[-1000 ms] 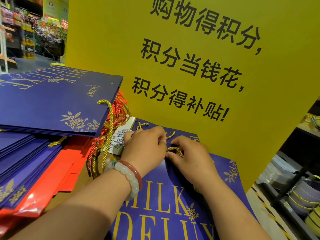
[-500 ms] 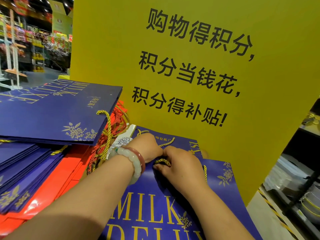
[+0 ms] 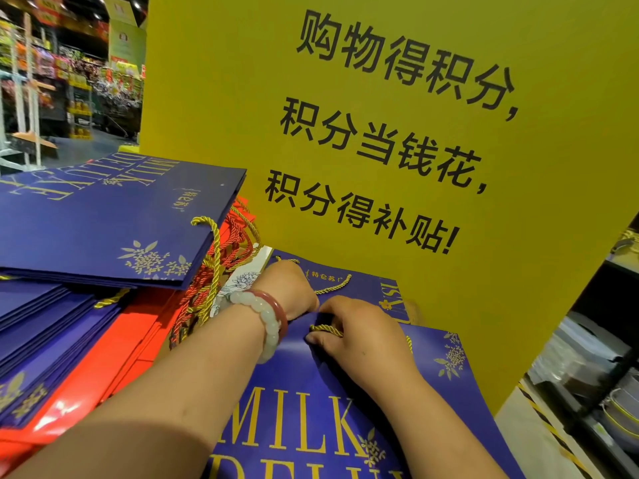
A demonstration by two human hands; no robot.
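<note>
Bright, even indoor light; glare on the red bags (image 3: 103, 371); wide-angle bending at edges; background aisle soft.

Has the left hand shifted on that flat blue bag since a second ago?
Yes: the left hand drew back toward the person, uncovering the small gold print on the blue bag.

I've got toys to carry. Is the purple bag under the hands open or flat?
Flat. The purple bag lies printed side up, no opening visible; the right hand pinches its gold cord.
</note>
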